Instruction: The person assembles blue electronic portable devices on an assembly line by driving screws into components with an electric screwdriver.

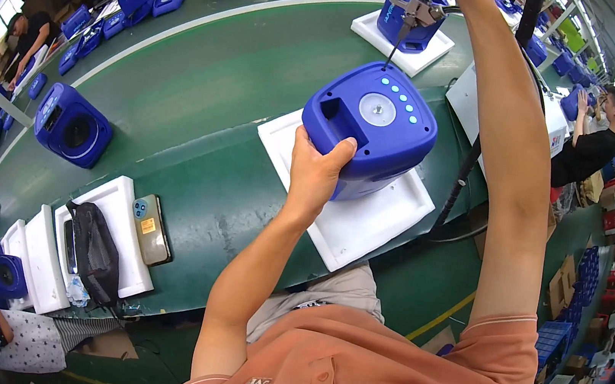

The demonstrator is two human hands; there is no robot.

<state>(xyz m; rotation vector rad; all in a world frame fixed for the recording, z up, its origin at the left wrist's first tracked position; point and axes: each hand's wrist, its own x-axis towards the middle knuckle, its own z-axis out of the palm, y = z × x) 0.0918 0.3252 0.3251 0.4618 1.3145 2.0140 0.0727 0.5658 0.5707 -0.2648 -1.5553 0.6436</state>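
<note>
A blue portable speaker (398, 145) with a round silver disc and several light-blue buttons on its top sits on a white foam tray (348, 235). My left hand (317, 166) grips its near left side, the thumb hooked over the edge of the recessed handle. Above the speaker hangs a metal tool head (424, 12), its thin dark bit (394, 51) reaching down to the speaker's far corner. My right arm (510, 140) stretches up past the speaker to the top edge beside this tool; the hand itself lies beyond the picture.
Another blue speaker (408, 32) stands on foam behind the tool. On the left of the green bench are a lone speaker (74, 125), a phone (152, 230) and a black mesh pouch (94, 254). A white box (471, 108) and black cable stand right. Co-workers sit around.
</note>
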